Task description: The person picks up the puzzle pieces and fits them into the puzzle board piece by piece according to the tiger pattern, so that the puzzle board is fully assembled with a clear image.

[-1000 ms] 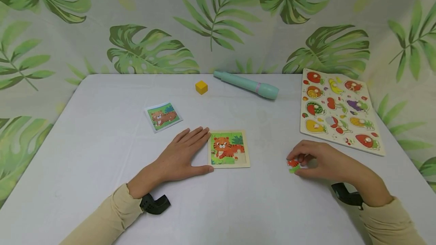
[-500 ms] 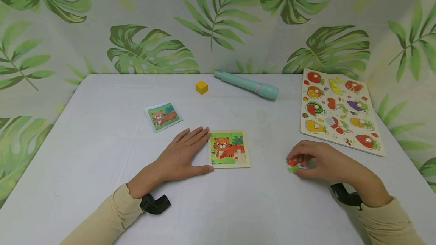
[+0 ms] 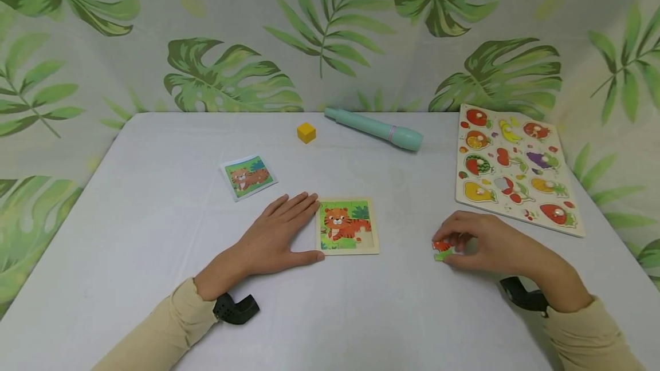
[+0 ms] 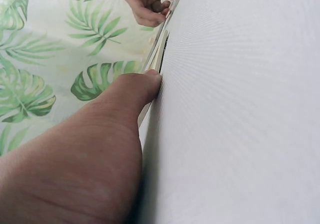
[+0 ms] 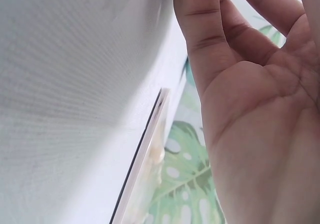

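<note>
My left hand point(image 3: 273, 239) lies flat on the table with its fingers straight. Its fingertips and thumb touch the left side of a square wooden jigsaw tray point(image 3: 374, 228). Inside that tray is a tiger picture point(image 3: 342, 223), with a bare patch at its lower right. My right hand point(image 3: 482, 242), over the table to the right of the tray, pinches a small jigsaw piece point(image 3: 442, 249) in red-orange and green between thumb and fingers. In the right wrist view the palm point(image 5: 255, 119) shows, while the piece is out of sight.
A tiger picture card point(image 3: 249, 177) lies behind my left hand. Farther back are a yellow cube point(image 3: 306, 133) and a mint-green tube-shaped object point(image 3: 373, 127). A fruit peg board point(image 3: 518, 170) lies at the right, just beyond my right hand. A leaf-patterned cloth hangs behind the table.
The jigsaw piece has tilted slightly in my right fingers and shifted a touch to the left. My left hand and the tray stay in place.
</note>
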Tool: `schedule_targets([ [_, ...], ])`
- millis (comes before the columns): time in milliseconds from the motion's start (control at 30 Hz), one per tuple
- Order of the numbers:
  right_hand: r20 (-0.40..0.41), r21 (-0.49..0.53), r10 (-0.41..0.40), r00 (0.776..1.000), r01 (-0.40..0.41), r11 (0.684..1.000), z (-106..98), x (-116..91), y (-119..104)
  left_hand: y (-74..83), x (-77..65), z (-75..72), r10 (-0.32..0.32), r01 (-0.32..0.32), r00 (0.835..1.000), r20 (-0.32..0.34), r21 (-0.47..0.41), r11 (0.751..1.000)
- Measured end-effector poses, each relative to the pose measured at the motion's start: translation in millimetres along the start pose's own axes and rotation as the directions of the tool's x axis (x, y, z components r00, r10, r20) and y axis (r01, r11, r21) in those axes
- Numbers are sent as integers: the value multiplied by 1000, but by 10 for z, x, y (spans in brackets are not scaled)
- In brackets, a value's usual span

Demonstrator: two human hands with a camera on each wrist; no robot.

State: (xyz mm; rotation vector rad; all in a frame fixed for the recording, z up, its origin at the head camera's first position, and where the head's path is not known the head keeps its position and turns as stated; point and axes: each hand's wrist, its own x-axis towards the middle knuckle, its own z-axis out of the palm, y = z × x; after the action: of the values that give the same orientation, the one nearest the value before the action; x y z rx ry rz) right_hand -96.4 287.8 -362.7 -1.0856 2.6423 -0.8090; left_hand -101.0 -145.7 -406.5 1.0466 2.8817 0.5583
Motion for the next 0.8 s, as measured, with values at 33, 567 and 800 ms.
schedule_targets([
  [33,-4,-4,-4,1000,4,1000,-5,5,-1,1,1,0,1,-1,1000,0,0,1000],
  [567,42,-43,-10,999,12,999,-87,184,-106,1,-5,-6,-2,2,1000,-4,-8,1000],
  [800,71,-17,-2,997,4,1000,-105,223,-141,-3,-3,7,6,-6,1000,-5,-13,1000],
])
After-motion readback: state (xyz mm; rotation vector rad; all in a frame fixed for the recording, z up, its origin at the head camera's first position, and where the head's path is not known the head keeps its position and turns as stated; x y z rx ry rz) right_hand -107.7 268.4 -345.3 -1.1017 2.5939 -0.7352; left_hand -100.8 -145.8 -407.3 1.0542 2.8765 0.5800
